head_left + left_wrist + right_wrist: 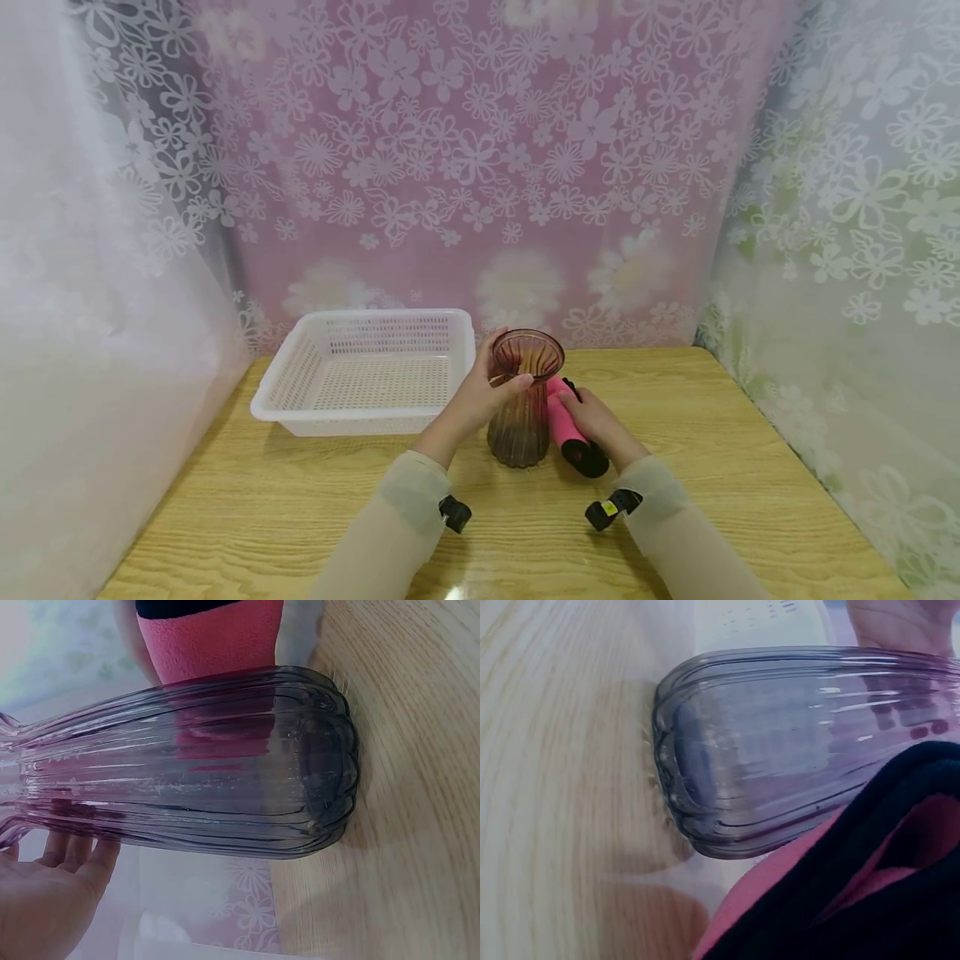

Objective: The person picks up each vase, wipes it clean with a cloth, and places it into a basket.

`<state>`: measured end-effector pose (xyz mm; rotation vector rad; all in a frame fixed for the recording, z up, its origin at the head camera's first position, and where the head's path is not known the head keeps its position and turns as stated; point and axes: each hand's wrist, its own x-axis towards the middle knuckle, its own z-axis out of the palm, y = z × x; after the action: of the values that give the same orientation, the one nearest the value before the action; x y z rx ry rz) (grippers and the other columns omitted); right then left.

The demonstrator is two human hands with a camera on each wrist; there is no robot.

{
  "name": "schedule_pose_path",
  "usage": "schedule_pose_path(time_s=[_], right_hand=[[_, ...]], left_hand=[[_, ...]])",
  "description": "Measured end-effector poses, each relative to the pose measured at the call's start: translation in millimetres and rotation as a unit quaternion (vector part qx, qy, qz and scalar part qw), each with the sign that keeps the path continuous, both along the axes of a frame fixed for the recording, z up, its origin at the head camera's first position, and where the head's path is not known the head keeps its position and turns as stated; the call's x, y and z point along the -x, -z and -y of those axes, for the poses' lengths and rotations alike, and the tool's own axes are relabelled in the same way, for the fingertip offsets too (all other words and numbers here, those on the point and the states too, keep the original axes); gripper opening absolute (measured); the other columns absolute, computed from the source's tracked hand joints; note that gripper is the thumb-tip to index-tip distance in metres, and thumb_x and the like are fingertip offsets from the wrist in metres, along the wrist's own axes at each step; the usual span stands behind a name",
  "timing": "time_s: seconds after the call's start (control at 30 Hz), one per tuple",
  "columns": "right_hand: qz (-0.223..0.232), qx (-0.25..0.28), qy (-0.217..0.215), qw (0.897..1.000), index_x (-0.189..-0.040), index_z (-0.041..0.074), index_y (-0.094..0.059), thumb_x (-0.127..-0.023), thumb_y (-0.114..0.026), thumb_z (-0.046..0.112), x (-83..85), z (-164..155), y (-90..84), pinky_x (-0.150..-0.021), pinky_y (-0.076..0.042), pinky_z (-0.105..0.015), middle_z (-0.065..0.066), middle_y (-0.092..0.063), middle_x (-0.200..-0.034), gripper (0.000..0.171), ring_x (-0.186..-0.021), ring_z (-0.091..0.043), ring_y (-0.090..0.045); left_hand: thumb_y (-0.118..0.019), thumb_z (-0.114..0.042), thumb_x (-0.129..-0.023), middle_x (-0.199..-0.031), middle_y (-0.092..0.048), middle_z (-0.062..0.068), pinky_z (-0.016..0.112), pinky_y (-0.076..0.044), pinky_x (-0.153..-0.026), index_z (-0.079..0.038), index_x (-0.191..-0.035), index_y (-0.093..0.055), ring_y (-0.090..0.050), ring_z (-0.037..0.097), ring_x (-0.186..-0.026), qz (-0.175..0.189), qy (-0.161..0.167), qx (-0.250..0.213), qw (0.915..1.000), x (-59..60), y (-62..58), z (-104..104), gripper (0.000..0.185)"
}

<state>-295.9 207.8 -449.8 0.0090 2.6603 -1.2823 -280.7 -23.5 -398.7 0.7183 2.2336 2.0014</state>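
Vase (522,408) hides part of pink roll (564,423) under right hand (596,421).

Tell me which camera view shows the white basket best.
The head view: the whole white basket stands on the table, left of the glass vase that the left hand grips. The right wrist view shows only a blurred perforated part of it behind the vase; the left wrist view shows nothing clear.

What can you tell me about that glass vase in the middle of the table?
The vase is ribbed, tinted glass, pinkish at the flared rim and brownish-grey lower down. It stands upright on the wooden table, looking empty. The left hand grips its narrow neck; a pink and black object, under the right hand, lies right beside it.
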Motion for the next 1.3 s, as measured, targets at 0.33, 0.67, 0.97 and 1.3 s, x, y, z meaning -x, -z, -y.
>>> schedule_pose_path(time_s=[0.33, 0.67, 0.97, 1.3], right_hand=[[-0.023, 0.022, 0.013, 0.999, -0.144, -0.010, -0.035, -0.109, -0.035, 0.042, -6.7, -9.0, -15.0, -0.085, -0.045, -0.041, -0.024, -0.054, -0.115, 0.063, -0.098, -0.031, -0.055], [-0.008, 0.056, 0.021, 0.998, -0.153, -0.005, -0.024, -0.108, -0.033, 0.047, -11.3, -12.5, -32.9, -0.084, -0.047, -0.039, -0.025, -0.050, -0.124, 0.069, -0.102, -0.032, -0.054], [-0.028, 0.059, 0.020, 0.998, -0.154, -0.005, -0.022, -0.107, -0.033, 0.049, -16.3, -13.2, -38.1, -0.082, -0.047, -0.041, -0.027, -0.050, -0.124, 0.072, -0.101, -0.032, -0.055], [-0.036, 0.068, 0.012, 0.997, -0.157, -0.003, -0.017, -0.107, -0.032, 0.052, -18.2, -17.1, -49.0, -0.090, -0.045, -0.045, -0.029, -0.048, -0.130, 0.076, -0.106, -0.035, -0.054]], left_hand=[[-0.074, -0.050, -0.088, -0.151, -0.043, 0.017, 0.051, -0.032, -0.114, -0.030, -0.160, -0.017, -0.041, 0.030, -0.140, 0.013, 0.037, -0.021, 0.9990, 10.0, 1.7, 7.1, 0.094], [-0.076, -0.046, -0.088, -0.152, -0.042, 0.012, 0.048, -0.037, -0.111, -0.037, -0.158, -0.017, -0.043, 0.025, -0.138, 0.068, 0.093, -0.049, 0.9921, 21.2, 1.5, 15.0, 0.093], [-0.074, -0.033, -0.091, -0.152, -0.042, 0.014, 0.048, -0.035, -0.112, -0.034, -0.160, -0.018, -0.043, 0.028, -0.139, 0.080, 0.115, -0.063, 0.9882, 23.6, 0.6, 16.5, 0.088], [-0.075, -0.042, -0.090, -0.157, -0.036, 0.014, 0.054, -0.029, -0.115, -0.034, -0.161, -0.011, -0.039, 0.030, -0.142, 0.010, 0.065, -0.076, 0.9949, 10.5, -4.3, 13.0, 0.096]])
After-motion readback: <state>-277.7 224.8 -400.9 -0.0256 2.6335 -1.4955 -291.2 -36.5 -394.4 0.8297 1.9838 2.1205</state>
